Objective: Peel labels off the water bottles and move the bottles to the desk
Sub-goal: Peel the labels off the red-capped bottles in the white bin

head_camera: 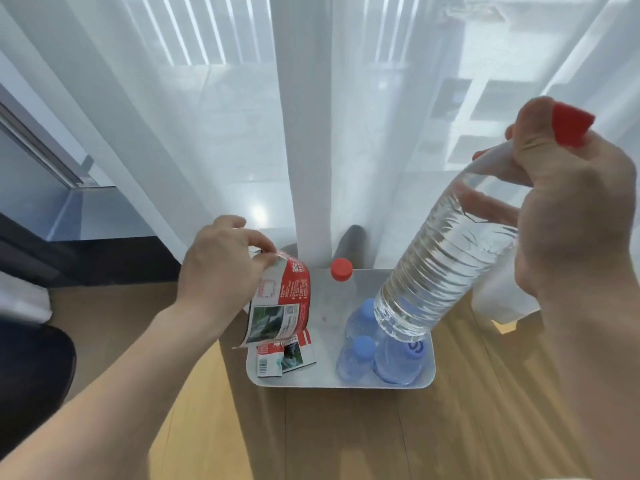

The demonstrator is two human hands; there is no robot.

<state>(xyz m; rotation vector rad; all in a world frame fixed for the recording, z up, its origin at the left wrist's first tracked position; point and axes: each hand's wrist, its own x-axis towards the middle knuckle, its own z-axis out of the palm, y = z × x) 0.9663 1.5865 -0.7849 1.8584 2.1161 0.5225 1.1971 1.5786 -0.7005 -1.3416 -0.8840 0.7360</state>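
Observation:
My right hand (571,216) grips the neck of a clear, label-free water bottle (440,258) with a red cap, held tilted above the white tray (294,382). My left hand (221,268) pinches a peeled red-and-white label (280,306) that hangs over the tray's left side. Another loose label (284,355) lies flat in the tray. A red-capped bottle (341,270) stands at the tray's back. Three blue-capped bottles (360,355) stand at its right front, partly hidden by the held bottle.
The tray sits on a wooden floor (346,438). White sheer curtains (311,133) hang right behind it. A dark ledge and window frame (86,237) run along the left. A dark object (38,372) lies at the lower left.

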